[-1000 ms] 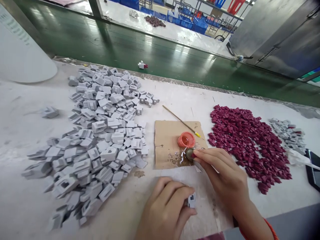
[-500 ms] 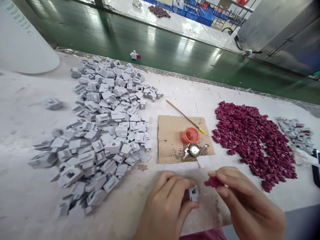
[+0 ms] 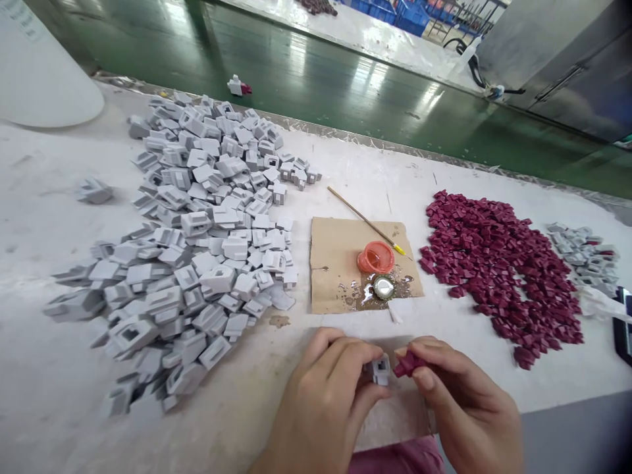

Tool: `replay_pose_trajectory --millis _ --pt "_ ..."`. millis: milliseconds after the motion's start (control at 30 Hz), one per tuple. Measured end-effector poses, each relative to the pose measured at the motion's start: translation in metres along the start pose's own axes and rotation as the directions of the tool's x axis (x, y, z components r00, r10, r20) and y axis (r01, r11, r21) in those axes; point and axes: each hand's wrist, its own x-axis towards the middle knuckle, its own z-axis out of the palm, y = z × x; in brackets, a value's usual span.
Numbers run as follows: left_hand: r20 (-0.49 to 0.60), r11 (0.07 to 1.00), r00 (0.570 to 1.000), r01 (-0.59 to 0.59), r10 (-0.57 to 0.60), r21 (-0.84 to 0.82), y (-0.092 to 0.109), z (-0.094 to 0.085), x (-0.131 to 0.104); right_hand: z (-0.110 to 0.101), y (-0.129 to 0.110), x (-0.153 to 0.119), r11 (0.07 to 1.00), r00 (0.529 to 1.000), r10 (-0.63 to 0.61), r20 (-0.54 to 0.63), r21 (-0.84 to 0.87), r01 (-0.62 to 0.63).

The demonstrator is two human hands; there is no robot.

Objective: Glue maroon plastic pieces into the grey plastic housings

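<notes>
Between the thumb and fingers of my left hand (image 3: 328, 388) is a grey plastic part (image 3: 380, 370), its square opening turned to the right. My right hand (image 3: 461, 395) pinches a small maroon plastic part (image 3: 407, 363), whose narrow end points at that opening. A slim gap separates the two parts. Left of my hands spreads a large heap of grey parts (image 3: 217, 243). On the right lies a pile of maroon parts (image 3: 498, 270).
Beyond my hands lies a cardboard piece (image 3: 326, 243) carrying a red cup (image 3: 376, 257), a wet bottle cap (image 3: 384, 287) and a thin stick (image 3: 363, 217). A green conveyor belt (image 3: 316, 85) runs behind, bearing one joined grey-and-maroon piece (image 3: 239, 85). More grey parts (image 3: 585, 253) sit far right.
My right hand has moved left, bringing the maroon part close to the grey part's opening. The joined piece on the belt has shifted left in view, and the camera view has tilted slightly.
</notes>
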Motion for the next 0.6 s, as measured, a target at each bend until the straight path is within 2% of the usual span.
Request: replay_pose_trajectory --millis 167,267,433,533,600 --pt "0.001 1.0 1.0 0.008 -0.008 -0.003 0.001 0.0 0.0 0.001 0.005 -0.004 0.971 0.978 -0.204 0.051 -0.115 0.209" --pt "0.008 1.0 1.0 0.005 -0.005 -0.013 0.001 -0.001 0.0 0.0 0.007 -0.003 0.937 0.952 -0.285 0.113 -0.177 0.302" --pt "0.012 0.999 1.0 0.002 -0.002 -0.036 0.0 -0.001 0.0 -0.006 0.002 0.004 0.831 0.883 -0.406 0.236 -0.307 0.464" --pt "0.023 0.998 1.0 0.016 -0.015 -0.054 0.002 -0.001 0.001 -0.01 -0.004 0.009 0.769 0.84 -0.436 0.324 -0.351 0.534" --pt "0.023 0.998 1.0 0.017 -0.016 -0.057 0.004 -0.001 0.002 -0.011 -0.006 0.01 0.765 0.833 -0.42 0.36 -0.353 0.539"
